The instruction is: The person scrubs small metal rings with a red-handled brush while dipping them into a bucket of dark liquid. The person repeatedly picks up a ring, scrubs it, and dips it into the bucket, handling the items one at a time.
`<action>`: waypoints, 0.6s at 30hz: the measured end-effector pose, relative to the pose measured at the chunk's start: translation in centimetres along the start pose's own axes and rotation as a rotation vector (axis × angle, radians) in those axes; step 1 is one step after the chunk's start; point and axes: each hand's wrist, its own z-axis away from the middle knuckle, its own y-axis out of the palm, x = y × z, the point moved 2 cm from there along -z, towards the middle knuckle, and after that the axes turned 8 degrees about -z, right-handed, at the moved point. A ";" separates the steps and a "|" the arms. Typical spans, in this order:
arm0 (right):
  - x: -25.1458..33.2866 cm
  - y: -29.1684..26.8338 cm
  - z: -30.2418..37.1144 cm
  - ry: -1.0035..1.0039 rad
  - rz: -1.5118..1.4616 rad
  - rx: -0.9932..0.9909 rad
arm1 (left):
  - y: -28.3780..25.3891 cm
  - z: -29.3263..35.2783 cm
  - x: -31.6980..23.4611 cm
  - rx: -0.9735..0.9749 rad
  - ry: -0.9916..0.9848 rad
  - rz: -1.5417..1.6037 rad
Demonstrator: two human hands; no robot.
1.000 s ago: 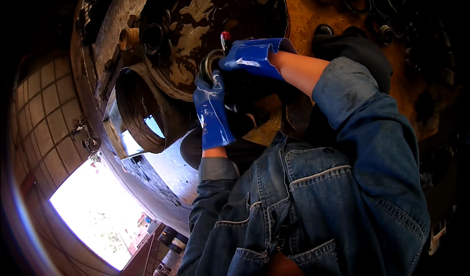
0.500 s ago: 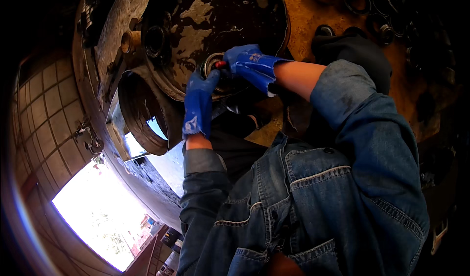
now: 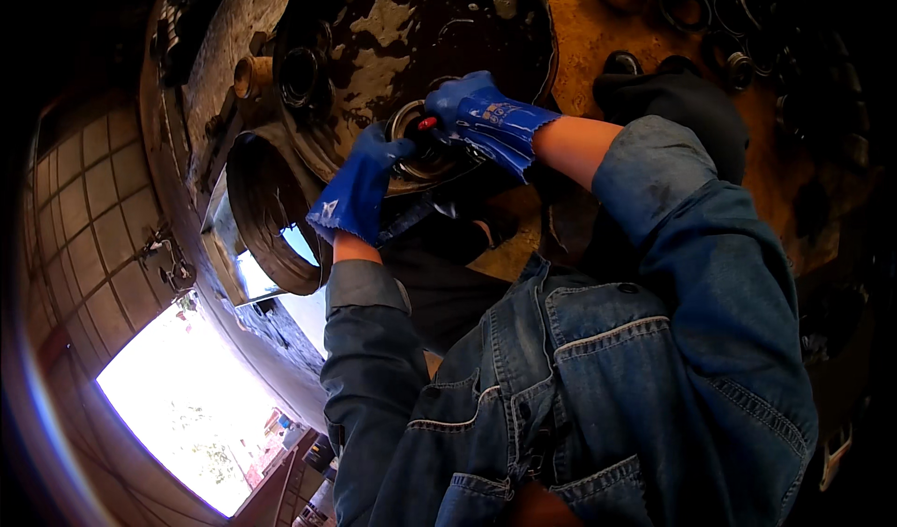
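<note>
Ring [image 3: 398,119] lies between left grip [image 3: 366,166] holding it and right grip [image 3: 481,116] holding a red object [image 3: 427,123].

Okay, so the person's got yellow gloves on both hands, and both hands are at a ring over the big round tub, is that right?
Not quite: the gloves are blue, not yellow, as the head view shows. The rest stands: the left hand and right hand are both gloved and at a ring over the big round tub.
</note>
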 end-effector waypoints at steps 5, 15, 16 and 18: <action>-2.5 -0.7 -0.1 0.165 -0.316 -0.211 | 1.8 1.9 0.8 -0.142 0.106 0.136; -0.2 -1.8 5.0 -0.472 -0.289 -0.698 | 3.7 4.8 0.0 -0.226 0.127 0.338; -0.6 -1.7 4.0 -0.300 -0.368 -0.514 | 3.6 4.7 -0.1 -0.227 0.124 0.299; -1.2 -1.4 1.8 0.021 -0.524 -0.263 | 3.5 4.6 0.0 -0.267 0.109 0.216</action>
